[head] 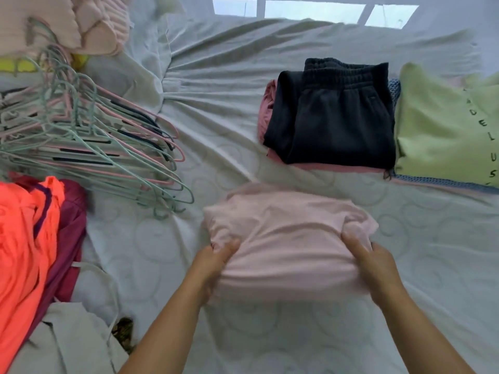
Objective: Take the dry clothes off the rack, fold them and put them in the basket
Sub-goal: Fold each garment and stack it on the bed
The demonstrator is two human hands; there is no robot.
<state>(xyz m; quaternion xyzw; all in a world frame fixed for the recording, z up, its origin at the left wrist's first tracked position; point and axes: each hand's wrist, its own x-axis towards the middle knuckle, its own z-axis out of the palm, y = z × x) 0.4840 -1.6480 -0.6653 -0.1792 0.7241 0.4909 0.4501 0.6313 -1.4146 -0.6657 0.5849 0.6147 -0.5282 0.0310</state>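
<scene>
Pale pink soft garment [291,238], partly folded into a rounded bundle, lies on the light grey patterned bedsheet [405,279] directly between the two hands and reaches a little forward of them. Its long axis runs crosswise, from one hand to the other, so each hand has one short end. The left hand [220,255] grips the left end with its fingers curled into the cloth. The right hand [374,261] holds the right end, fingers laid over the top and bunching the fabric at their tips. Both hands are equally near, each touching its own side. The step in hand looks like the closing fold or the lift of the finished bundle. Forward and to the right of the right hand, well apart from it, a folded pair of dark navy sweatpants [337,114] sits on a rose-pink folded piece [266,109]. Just beside these, further right, lies a folded light green top with black letters [442,125]. If the bundle is to join those stacks, the right hand is the nearer one. No basket shows. Forward and left of the left hand lies a heap of mint and pink wire hangers [94,136], and to its left a bright orange garment [24,238] over a maroon one [70,225].
</scene>
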